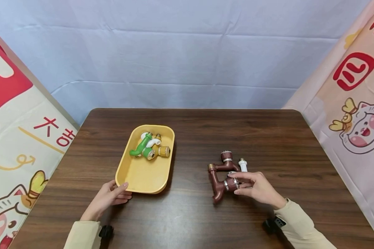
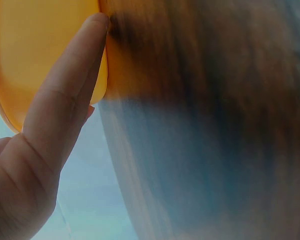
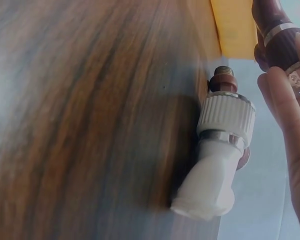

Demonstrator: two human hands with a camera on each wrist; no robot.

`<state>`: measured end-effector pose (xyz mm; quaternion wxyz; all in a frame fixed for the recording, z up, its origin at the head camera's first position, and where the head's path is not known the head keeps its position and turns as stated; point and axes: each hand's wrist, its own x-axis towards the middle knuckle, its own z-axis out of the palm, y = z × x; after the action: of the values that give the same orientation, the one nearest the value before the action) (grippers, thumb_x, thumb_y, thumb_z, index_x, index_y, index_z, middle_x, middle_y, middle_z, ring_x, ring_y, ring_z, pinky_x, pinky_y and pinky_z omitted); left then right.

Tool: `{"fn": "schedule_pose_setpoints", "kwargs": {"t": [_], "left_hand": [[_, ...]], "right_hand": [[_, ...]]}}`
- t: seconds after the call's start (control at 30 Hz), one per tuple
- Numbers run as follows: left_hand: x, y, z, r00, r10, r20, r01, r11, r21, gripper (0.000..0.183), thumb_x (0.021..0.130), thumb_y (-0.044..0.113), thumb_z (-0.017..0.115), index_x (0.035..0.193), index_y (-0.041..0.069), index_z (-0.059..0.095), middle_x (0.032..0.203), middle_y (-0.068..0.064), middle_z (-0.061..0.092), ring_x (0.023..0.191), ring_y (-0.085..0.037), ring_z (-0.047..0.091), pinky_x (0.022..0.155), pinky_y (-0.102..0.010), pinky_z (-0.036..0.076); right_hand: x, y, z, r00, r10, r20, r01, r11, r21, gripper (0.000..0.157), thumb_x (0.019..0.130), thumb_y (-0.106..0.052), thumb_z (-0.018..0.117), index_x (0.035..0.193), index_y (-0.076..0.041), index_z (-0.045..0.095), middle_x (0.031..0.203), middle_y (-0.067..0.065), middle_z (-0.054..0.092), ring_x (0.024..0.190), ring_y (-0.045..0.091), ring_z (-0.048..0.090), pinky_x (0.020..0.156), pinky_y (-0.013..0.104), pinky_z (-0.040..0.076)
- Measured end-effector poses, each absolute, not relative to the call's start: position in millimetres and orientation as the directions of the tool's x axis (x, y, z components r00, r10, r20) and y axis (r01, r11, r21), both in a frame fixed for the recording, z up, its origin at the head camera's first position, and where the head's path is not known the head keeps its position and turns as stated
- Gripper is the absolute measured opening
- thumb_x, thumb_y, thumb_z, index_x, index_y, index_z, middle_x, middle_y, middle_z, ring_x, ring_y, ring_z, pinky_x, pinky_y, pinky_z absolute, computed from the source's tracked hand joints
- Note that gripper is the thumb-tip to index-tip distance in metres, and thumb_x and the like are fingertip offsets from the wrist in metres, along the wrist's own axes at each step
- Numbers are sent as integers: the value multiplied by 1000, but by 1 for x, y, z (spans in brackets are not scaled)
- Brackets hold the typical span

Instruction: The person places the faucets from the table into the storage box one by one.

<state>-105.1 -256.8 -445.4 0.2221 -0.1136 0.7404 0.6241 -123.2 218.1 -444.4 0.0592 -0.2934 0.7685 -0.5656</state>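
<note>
My right hand (image 1: 258, 186) pinches the ribbed knob of a brown faucet (image 1: 218, 188) between thumb and fingers. In the right wrist view this faucet (image 3: 280, 45) is at the upper right, over the tabletop. A second brown faucet (image 1: 227, 166) lies just behind it. Beside that lies a white faucet (image 1: 243, 166), partly hidden by my right hand; its ribbed knob and spout (image 3: 215, 150) show in the right wrist view. My left hand (image 1: 110, 197) holds the near left corner of a yellow tray (image 1: 121, 169), thumb on the rim and fingers below.
In the tray's far half lie a green faucet (image 1: 141, 145), a yellow faucet (image 1: 163, 151) and a white faucet (image 1: 153, 142), piled together. The dark wooden table (image 1: 193, 221) ends at a pale blue cloth (image 1: 187, 69) behind, with printed banners at both sides.
</note>
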Motion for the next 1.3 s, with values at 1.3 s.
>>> {"fn": "schedule_pose_setpoints", "kwargs": {"t": [1.3], "left_hand": [[-105,-256,-446,-882,116,-457,-433,185,882,53,94,26,51,124,-13,32,95,-24,63,84,-28,65,74,-38,54]], "right_hand": [[-133,198,-428,-840,-477,259,-380,176,-908,42,70,6,74,109,9,60,106,24,60,77,14,65,62,30,55]]}}
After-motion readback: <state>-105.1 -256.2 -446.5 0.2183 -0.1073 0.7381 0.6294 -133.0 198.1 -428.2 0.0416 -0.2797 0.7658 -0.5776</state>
